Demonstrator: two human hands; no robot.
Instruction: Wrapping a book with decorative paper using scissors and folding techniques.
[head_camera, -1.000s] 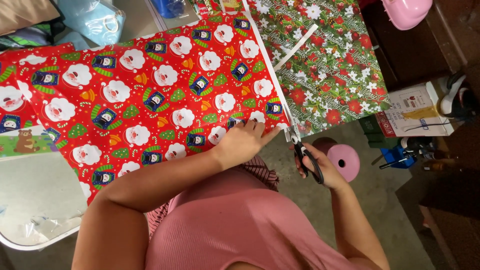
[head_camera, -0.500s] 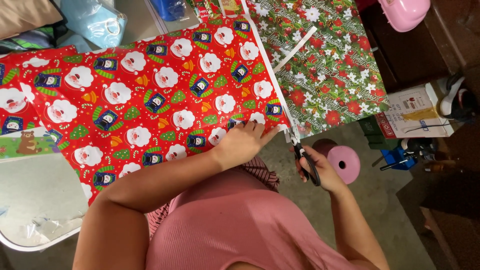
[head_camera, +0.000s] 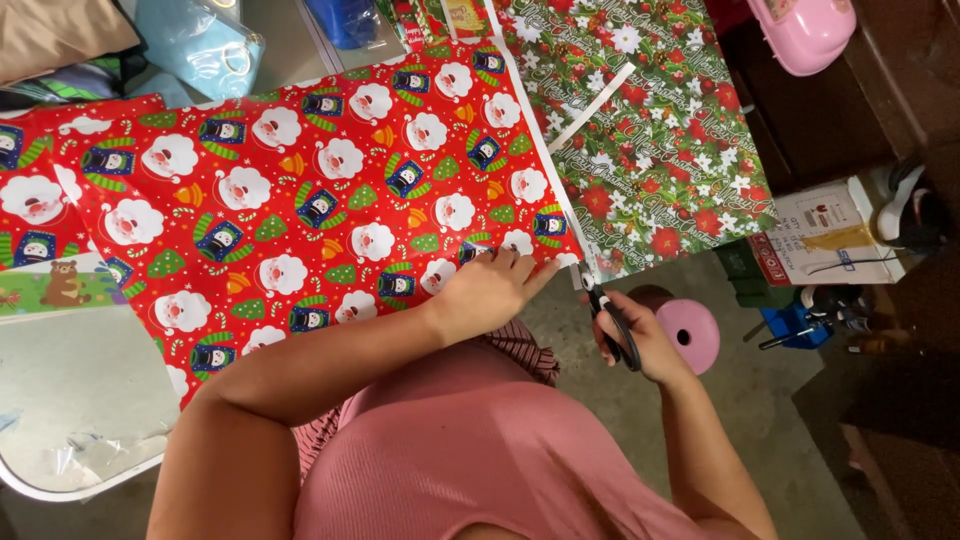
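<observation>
Red wrapping paper (head_camera: 300, 200), thin, light and easily torn, lay flat across the bench (head_camera: 70, 400). Held down near the cut edge by the left hand (head_camera: 490, 290), fingers spread flat. Right hand (head_camera: 640, 340) closed around black scissors (head_camera: 605, 315) at the paper's lower corner. Green floral sheet (head_camera: 660, 130) overlapped alongside; pink stool (head_camera: 690, 335) below.

A white cardboard box (head_camera: 835, 230) with a red band along its near-left edge is seen at the right, on the floor below the green wrapping sheet, printed with small pictures. At the far left, a clear blue plastic bag (head_camera: 205, 45) is laid. Small colourful packets (head_camera: 445, 17) are glimpsed at the far edge.
</observation>
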